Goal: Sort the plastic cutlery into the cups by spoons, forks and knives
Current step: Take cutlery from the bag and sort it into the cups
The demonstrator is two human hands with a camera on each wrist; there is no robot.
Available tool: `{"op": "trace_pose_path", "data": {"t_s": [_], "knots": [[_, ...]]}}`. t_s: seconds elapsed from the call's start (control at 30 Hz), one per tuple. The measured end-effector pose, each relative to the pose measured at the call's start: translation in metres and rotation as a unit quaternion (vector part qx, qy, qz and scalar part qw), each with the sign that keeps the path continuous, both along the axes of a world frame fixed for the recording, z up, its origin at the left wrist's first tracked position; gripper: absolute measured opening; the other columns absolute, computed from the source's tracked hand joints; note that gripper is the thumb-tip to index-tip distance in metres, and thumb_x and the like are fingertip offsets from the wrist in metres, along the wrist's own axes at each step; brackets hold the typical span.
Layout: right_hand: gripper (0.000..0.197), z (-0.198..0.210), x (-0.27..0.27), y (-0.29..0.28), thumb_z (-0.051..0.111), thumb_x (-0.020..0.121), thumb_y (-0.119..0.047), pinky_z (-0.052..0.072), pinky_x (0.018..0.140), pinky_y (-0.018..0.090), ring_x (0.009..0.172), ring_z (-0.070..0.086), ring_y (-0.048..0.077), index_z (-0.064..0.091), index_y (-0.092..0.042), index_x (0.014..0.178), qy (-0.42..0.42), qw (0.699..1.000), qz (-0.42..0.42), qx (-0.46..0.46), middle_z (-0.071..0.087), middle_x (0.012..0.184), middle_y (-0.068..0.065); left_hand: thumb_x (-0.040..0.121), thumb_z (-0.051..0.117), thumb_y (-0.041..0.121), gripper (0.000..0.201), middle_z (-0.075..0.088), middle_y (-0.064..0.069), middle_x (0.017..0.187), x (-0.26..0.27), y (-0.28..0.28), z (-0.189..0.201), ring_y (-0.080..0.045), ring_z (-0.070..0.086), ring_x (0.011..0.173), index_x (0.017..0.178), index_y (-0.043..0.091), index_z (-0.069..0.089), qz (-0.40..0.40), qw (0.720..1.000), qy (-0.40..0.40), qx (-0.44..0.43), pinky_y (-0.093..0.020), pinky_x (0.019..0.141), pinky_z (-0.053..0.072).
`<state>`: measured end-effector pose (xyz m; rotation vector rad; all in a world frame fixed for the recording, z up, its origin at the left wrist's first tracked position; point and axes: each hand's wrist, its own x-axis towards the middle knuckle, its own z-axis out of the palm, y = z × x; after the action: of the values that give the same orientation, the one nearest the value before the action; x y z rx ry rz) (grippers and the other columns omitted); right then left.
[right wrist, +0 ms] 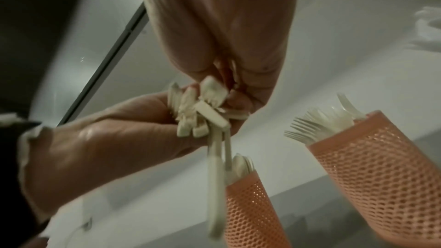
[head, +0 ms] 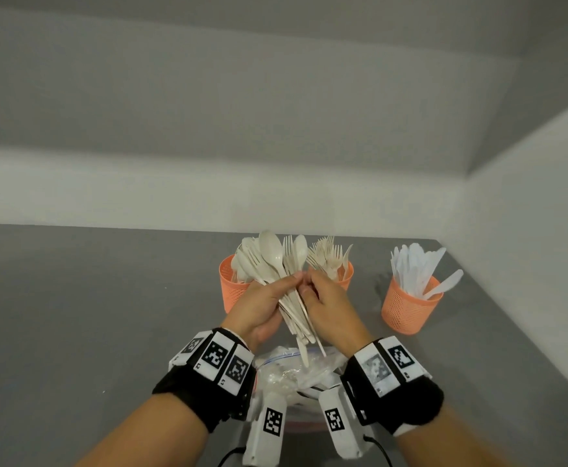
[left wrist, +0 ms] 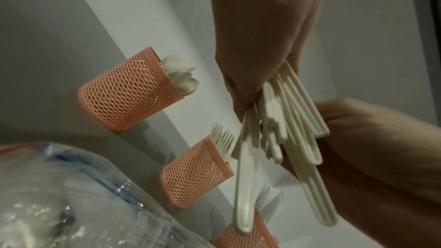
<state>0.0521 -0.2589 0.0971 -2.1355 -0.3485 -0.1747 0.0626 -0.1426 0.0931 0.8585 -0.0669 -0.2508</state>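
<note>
My left hand (head: pixel 272 294) grips a fanned bundle of cream spoons and forks (head: pixel 280 261) by the handles, heads up, above the table. My right hand (head: pixel 314 288) meets it from the right and pinches one handle in the bundle; which piece it is stays hidden. The handle ends (left wrist: pixel 286 129) hang below my left hand (left wrist: pixel 257 48), with my right hand (left wrist: pixel 372 157) behind them. Three orange mesh cups stand behind: the spoon cup (head: pixel 233 293) on the left, the fork cup (head: pixel 346 276) in the middle, the knife cup (head: pixel 407 311) with white knives on the right.
A clear plastic bag (head: pixel 296 369) with more cutlery lies on the grey table (head: pixel 90 315) just below my hands. A white wall runs along the back and the right side, close to the knife cup. The wrist views show the bag (left wrist: pixel 71 195) and the fork cup (right wrist: pixel 381 167).
</note>
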Motion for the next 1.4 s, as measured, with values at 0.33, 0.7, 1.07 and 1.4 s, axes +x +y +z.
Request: {"op": "trace_pose_path", "data": {"t_s": [0.33, 0.7, 1.07, 1.4], "knots": [[0.018, 0.009, -0.006, 0.0, 0.054, 0.091, -0.011, 0.037, 0.064, 0.006, 0.069, 0.045, 0.002, 0.058, -0.007, 0.108, -0.026, 0.996, 0.039, -0.074, 0.05, 0.09, 0.0, 0.087, 0.05, -0.002, 0.015, 0.07, -0.01, 0.07, -0.009, -0.002, -0.003, -0.018, 0.07, 0.066, 0.084, 0.0, 0.064, 0.06, 0.998, 0.023, -0.028, -0.024, 0.059, 0.057], [0.025, 0.014, -0.009, -0.002, 0.041, 0.095, -0.008, 0.028, 0.074, 0.015, 0.101, 0.049, 0.019, 0.051, -0.003, 0.117, -0.067, 0.976, 0.043, -0.204, 0.049, 0.116, 0.011, 0.077, 0.041, -0.017, 0.031, 0.072, -0.009, 0.078, -0.01, -0.004, -0.002, -0.019, 0.07, 0.078, 0.095, -0.004, 0.063, 0.054, 0.998, 0.006, 0.011, -0.025, 0.063, 0.056], [0.027, 0.022, -0.013, -0.011, 0.048, 0.094, -0.016, 0.036, 0.063, 0.018, 0.059, 0.043, 0.004, 0.045, -0.013, 0.121, 0.032, 0.987, 0.085, -0.134, 0.046, 0.066, -0.005, 0.08, 0.047, -0.015, 0.03, 0.069, -0.015, 0.087, -0.015, -0.002, -0.002, -0.021, 0.071, 0.076, 0.106, -0.008, 0.06, 0.053, 0.999, 0.003, -0.005, -0.029, 0.062, 0.058], [0.015, 0.027, -0.012, -0.005, 0.048, 0.09, -0.01, 0.037, 0.062, 0.018, 0.059, 0.042, 0.005, 0.046, -0.013, 0.104, 0.05, 0.982, 0.087, -0.161, 0.041, 0.07, -0.007, 0.077, 0.043, -0.018, 0.031, 0.066, -0.015, 0.089, -0.013, 0.001, -0.002, -0.023, 0.069, 0.08, 0.095, -0.002, 0.063, 0.044, 0.998, 0.03, 0.015, -0.035, 0.075, 0.057]]}}
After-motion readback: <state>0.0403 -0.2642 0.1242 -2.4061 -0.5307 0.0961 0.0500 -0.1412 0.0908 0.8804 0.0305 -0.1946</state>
